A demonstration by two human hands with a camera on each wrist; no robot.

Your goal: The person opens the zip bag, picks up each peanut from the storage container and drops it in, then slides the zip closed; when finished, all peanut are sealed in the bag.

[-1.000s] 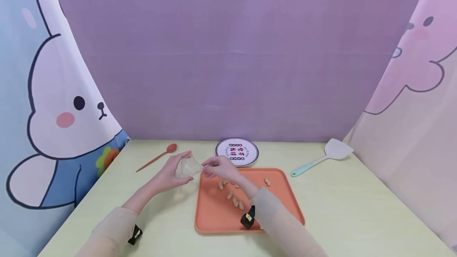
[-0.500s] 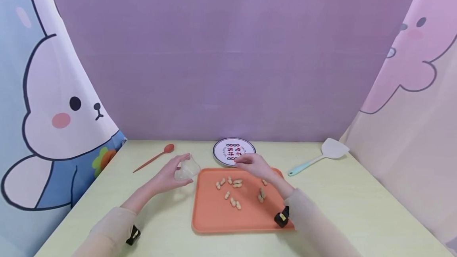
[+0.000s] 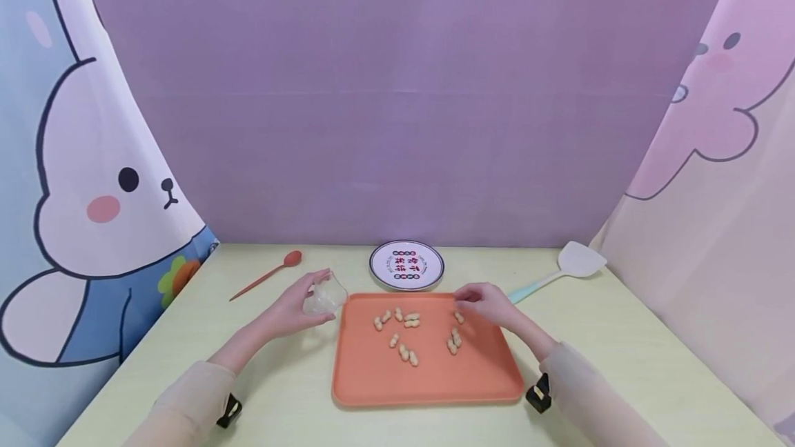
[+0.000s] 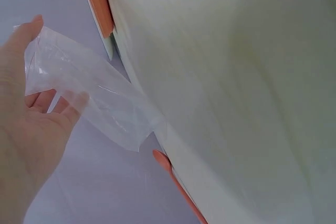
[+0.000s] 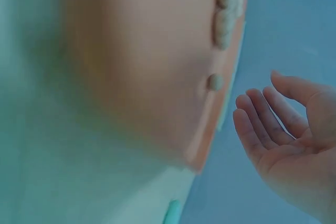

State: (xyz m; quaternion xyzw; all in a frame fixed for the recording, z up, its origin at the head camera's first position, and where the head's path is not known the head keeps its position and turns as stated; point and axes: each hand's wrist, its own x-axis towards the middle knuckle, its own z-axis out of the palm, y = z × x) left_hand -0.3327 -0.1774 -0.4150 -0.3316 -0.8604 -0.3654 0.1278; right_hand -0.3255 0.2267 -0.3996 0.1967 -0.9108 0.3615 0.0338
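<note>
To the left of the orange tray (image 3: pixel 428 385), my left hand (image 3: pixel 297 310) holds a clear plastic bag (image 3: pixel 326 294) above the table, thumb and fingers spread apart on it. In the left wrist view the thin bag (image 4: pixel 100 90) spreads out past the fingertips, and no contents show inside. My right hand (image 3: pixel 489 305) is over the tray's far right corner, just above a single peanut (image 3: pixel 459 317). The right wrist view shows this hand (image 5: pixel 294 135) with relaxed fingers and nothing in them. Several more peanuts (image 3: pixel 408 354) lie scattered on the tray.
Behind the tray is a white plate (image 3: pixel 406 265) with a dark rim and red characters. A red spoon (image 3: pixel 267 274) lies at the back left. At the back right lies a spatula (image 3: pixel 580 259) with a mint handle. A purple cloth (image 3: pixel 397 102) hangs behind the table.
My right hand has moved away from the bag, passing rightward over the tray to the peanut at the far right corner. The left hand stays nearly in place with the bag.
</note>
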